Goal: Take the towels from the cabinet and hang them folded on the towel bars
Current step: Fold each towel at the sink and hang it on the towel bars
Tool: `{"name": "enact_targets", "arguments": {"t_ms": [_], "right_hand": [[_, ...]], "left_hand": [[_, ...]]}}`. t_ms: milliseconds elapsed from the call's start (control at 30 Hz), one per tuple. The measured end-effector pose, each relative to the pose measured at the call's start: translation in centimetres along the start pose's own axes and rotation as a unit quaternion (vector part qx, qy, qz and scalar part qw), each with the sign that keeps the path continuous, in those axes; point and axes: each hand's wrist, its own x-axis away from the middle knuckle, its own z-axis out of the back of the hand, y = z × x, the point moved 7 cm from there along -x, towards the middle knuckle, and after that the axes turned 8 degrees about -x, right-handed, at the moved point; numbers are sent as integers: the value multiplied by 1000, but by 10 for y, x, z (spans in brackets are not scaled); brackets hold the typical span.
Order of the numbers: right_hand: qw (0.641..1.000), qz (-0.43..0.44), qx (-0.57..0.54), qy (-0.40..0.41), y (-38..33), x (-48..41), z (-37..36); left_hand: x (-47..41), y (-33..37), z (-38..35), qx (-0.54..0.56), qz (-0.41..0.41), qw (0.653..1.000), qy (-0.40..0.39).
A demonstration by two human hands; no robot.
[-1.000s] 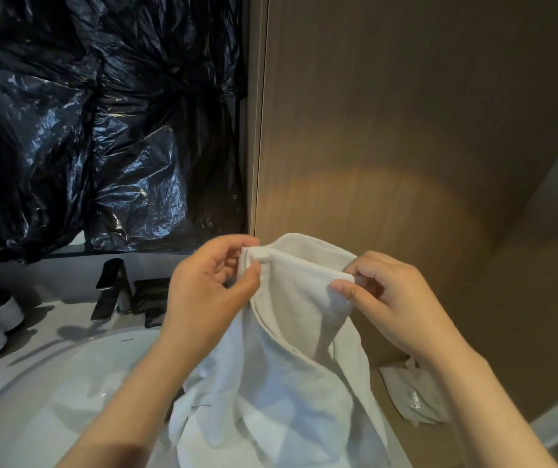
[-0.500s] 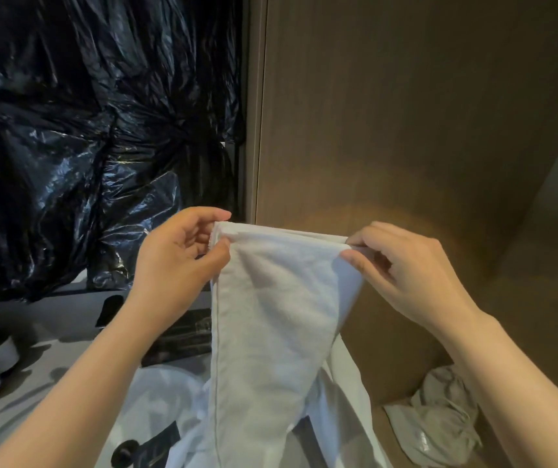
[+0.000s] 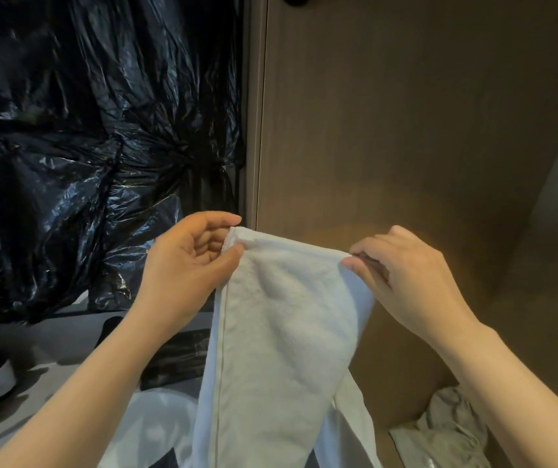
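A white towel [image 3: 281, 332] hangs lengthwise in front of me, its top edge stretched flat between my hands. My left hand [image 3: 186, 268] pinches the top left corner between thumb and fingers. My right hand [image 3: 402, 275] pinches the top right corner. The towel's lower part drops out of the frame over the white sink [image 3: 156, 420]. No towel bar is in view.
Crinkled black plastic sheeting [image 3: 85, 146] covers the wall on the left. A brown wooden panel [image 3: 406, 130] rises straight ahead. A dark faucet [image 3: 176, 359] stands behind the sink on the grey counter [image 3: 51, 339]. A crumpled grey cloth [image 3: 446, 430] lies at lower right.
Both hands have lifted the towel and drawn apart, pulling its bunched top edge into a straight line. The view has tilted up a little.
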Motion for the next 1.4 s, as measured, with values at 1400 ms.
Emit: {"name": "enact_targets", "arguments": {"t_ms": [1400], "right_hand": [[990, -18, -134, -47, -54, -11, -14]], "left_hand": [[43, -46, -43, -61, 53, 978, -193]]}}
